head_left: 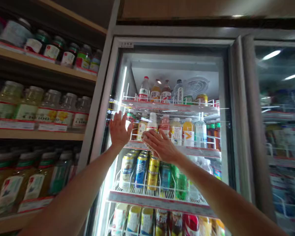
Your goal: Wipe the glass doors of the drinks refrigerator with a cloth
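Note:
My left hand (119,130) rests flat against the glass door (173,63) of a lit drinks fridge, fingers stretched upward and holding nothing. To its right, my right hand (164,147) presses a crumpled, light-coloured cloth (146,137) to the same glass. Only the cloth's edge shows around the fingertips; the palm and fingers cover the rest. Behind the glass, at the height of my hands, stands a row of bottles, among them an orange bottle (188,131). Lower down are cans, including a blue can (141,170) and a gold can (153,172).
Open wooden shelves (39,133) with rows of bottles and jars stand close on the left. A grey door frame (244,124) runs upright on the right, beside a second glass-fronted fridge (282,85). A brown panel (199,9) lies above the fridge.

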The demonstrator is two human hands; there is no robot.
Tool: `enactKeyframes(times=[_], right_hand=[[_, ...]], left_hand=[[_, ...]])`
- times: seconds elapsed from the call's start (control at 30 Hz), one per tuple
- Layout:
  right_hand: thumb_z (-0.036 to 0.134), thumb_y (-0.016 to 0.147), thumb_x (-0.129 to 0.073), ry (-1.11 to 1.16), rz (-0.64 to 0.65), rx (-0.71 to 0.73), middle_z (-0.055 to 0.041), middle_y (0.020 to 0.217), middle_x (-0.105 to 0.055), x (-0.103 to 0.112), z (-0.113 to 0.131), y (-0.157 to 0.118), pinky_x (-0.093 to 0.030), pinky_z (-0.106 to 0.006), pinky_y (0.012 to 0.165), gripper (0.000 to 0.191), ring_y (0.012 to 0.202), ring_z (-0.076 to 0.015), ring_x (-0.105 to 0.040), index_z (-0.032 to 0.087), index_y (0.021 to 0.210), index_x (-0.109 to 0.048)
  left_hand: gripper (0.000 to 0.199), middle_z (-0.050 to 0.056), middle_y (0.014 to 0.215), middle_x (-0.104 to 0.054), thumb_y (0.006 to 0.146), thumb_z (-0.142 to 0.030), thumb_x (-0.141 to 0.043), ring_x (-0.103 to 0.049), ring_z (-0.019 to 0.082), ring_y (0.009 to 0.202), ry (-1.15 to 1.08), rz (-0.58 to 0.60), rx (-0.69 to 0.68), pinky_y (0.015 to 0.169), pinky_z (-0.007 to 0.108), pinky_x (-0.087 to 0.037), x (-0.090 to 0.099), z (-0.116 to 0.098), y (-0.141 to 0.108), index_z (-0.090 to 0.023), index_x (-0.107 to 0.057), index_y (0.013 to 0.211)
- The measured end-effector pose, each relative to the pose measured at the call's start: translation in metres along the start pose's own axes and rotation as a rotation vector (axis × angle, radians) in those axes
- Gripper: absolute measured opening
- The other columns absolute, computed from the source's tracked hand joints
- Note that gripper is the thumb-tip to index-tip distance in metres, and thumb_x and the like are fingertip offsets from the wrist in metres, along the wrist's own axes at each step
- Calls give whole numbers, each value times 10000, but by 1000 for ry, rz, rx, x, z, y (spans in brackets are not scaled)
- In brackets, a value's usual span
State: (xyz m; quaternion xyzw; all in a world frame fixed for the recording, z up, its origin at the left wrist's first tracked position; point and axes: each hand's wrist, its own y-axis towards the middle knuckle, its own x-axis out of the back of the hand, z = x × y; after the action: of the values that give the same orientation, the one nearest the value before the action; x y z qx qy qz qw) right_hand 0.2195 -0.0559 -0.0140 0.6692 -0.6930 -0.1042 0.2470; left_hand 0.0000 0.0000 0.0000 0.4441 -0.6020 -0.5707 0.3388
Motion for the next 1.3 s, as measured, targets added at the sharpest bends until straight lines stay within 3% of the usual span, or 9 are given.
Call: enactKeyframes(times=[0.1,0.2,0.37,0.43,0.57,0.7,0.97,1.13,1.3], right_hand=[[268,881,-369,-55,-99,-427,-78,1454,-328,3,-40,6,-160,-529,1080,509,1347,-252,-237,185,1378,-304],[259,873,-368,-82,-164,-728,-121,1461,-297,3,-51,13,-177,-544,1069,528,1353,-280,-226,151,1384,-292],[272,855,-425,-11,-48,-282,-52,1474,-292,-3,-14,17,-157,-493,1104,553,1364,-244,-208,205,1386,-287],[273,851,-432,5,-31,-216,-35,1466,-311,-4,-10,19,-145,-493,1110,550,1359,-228,-224,222,1379,-292],[250,848,-397,-19,-152,-586,-84,1461,-313,-3,-31,24,-129,-524,1099,567,1364,-246,-213,177,1393,-259],[287,856,-377,9,-165,-596,-95,1469,-293,-5,-43,24,-143,-491,1107,604,1375,-232,-187,142,1413,-194],[469,846,-376,-30,-154,-558,-155,1479,-239,-4,-36,11,-147,-507,1100,746,1385,-263,-149,90,1428,-103],[526,859,-342,-102,-37,-501,-119,1499,-202,9,-55,-30,-121,-532,1100,718,1392,-256,-126,154,1434,-124],[453,912,-243,-224,-100,-842,-142,1484,-235,22,-96,-87,-170,-573,1065,605,1379,-278,-176,156,1433,-163]], left_hand=[[550,147,1436,-332,879,-432,-322,-260,282,1346,3,-4,-7,1075,480,-207,-1,1,0,-121,-417,1323],[544,141,1436,-335,877,-435,-329,-262,277,1346,0,-19,-12,1078,470,-207,-3,2,-1,-128,-423,1317],[537,143,1433,-339,879,-428,-334,-266,283,1343,-12,-24,-16,1077,482,-208,-3,2,-1,-129,-419,1318],[533,148,1428,-345,879,-423,-338,-269,288,1341,-15,-27,-19,1074,490,-211,-4,3,0,-127,-424,1313],[514,148,1422,-357,874,-401,-364,-265,286,1344,-31,-46,-31,1077,490,-209,-6,8,0,-137,-423,1310],[436,146,1415,-368,884,-352,-361,-285,273,1336,-117,-104,-86,1075,510,-206,-3,-4,-13,-165,-449,1269],[379,99,1310,-498,885,-256,-369,-439,175,1221,-516,-64,-210,1007,378,-376,-7,-101,-19,-172,-428,1250],[372,87,1289,-526,846,-304,-470,-456,235,1197,-333,-38,-156,1049,510,-285,-13,-116,-9,-191,-473,1200],[406,120,1371,-432,796,-259,-514,-353,253,1290,-213,-61,-232,1082,499,-243,-13,-125,5,-156,-477,1188]])
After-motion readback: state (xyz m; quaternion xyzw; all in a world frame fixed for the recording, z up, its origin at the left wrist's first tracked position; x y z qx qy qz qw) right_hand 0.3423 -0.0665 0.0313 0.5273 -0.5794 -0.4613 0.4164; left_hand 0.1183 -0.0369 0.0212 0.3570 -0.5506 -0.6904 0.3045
